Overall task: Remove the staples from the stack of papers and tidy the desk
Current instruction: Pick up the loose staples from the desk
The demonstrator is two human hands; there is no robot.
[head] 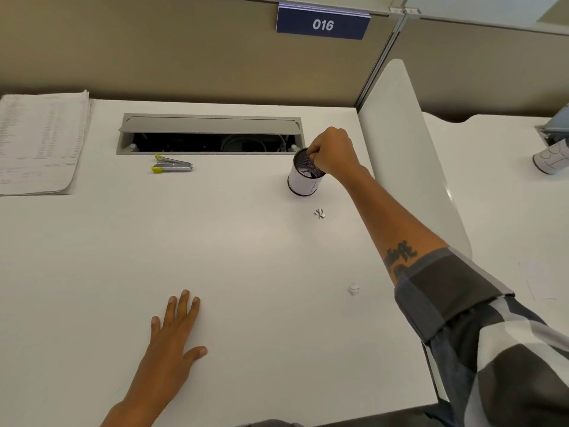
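Staples [319,213] left loose beside mesh cup [304,177]; right hand [331,152] pinched over rim, contents unseen; left hand [175,328] flattened on desk [246,241]. Cup could be tipped.

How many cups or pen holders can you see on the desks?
2. A black mesh cup with a white paper wrap stands under the right hand; a similar white-wrapped cup sits on the neighbouring desk, far right. Others may be out of view.

Left hand [175,331] flat, fingers spread; right hand [331,152] outstretched, fingers pinched downward.
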